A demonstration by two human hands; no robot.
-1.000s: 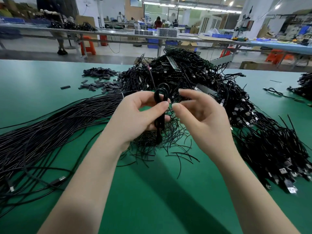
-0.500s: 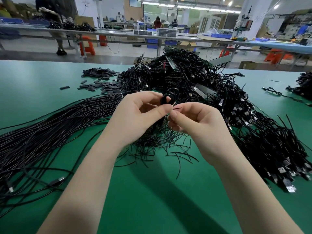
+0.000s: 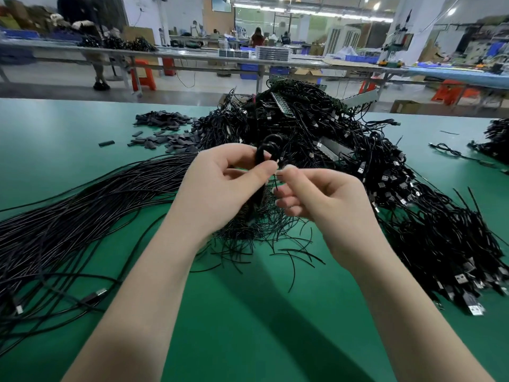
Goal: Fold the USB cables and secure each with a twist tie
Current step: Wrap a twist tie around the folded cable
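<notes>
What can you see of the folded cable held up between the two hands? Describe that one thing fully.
The folded cable is thin, black and glossy, doubled into a narrow bundle that stands roughly upright. Its looped bends rise above the fingers; its lower part hangs down behind them, largely hidden. The left hand pinches it at mid-height, while the right hand works a thin black twist tie at that pinch. It is held above the green table.

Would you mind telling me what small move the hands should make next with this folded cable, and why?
Probably the right hand should twist the twist tie tighter. The left hand pinches the folded cable upright, and the tie's thin ends stick out loose between the two thumbs, so the bundle does not look secured.
</notes>
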